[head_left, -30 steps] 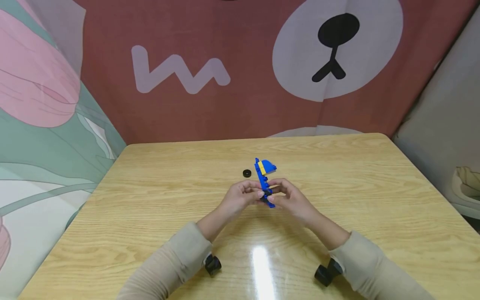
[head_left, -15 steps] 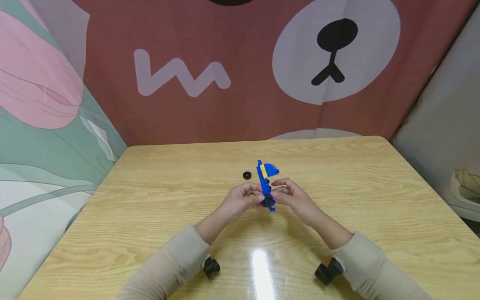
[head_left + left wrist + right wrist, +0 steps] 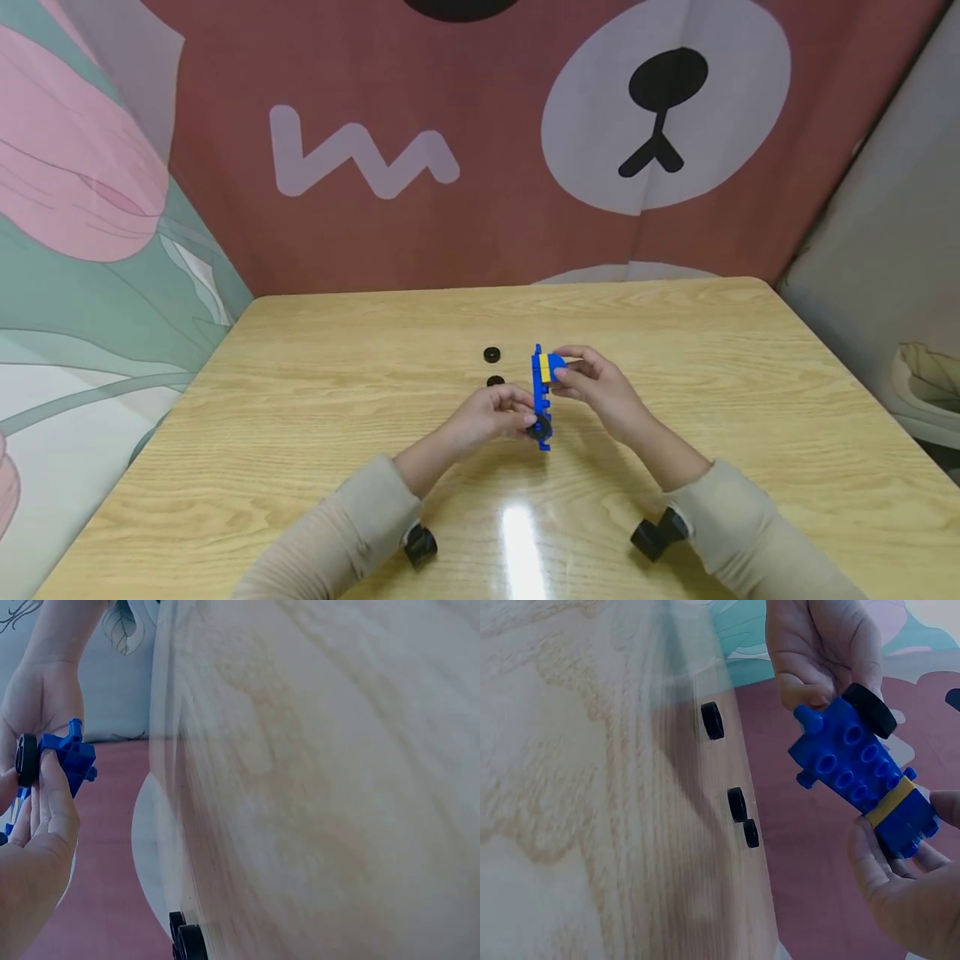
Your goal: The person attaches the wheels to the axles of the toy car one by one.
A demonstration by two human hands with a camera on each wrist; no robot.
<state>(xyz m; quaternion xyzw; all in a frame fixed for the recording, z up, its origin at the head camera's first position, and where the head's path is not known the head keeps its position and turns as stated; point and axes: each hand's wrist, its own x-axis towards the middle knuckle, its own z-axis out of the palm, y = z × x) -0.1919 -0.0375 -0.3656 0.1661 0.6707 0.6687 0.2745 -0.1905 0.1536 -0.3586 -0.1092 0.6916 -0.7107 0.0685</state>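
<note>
Both hands hold a blue brick-built toy car (image 3: 537, 396) above the table, standing nearly on end in the head view. It has studs along one face, a yellow block (image 3: 891, 802) near one end and short round side pegs. My left hand (image 3: 489, 414) grips its near end, thumb against a black wheel (image 3: 869, 710) set on one side. With thumb and fingers, my right hand (image 3: 606, 393) pinches the rounded blue part (image 3: 909, 823) beyond the yellow block. In the right wrist view, bare pegs show at the end corner opposite that wheel.
Several loose black wheels lie on the wooden table (image 3: 337, 367): one far wheel (image 3: 492, 355), and another wheel (image 3: 496, 381) partly behind my left hand. The right wrist view shows a third wheel (image 3: 712, 721) apart from those. A patterned curtain (image 3: 390, 233) hangs behind.
The toy car has come nearer and turned more upright. My right hand has moved from its lower middle to the yellow-and-blue end. A second loose wheel has come into sight.
</note>
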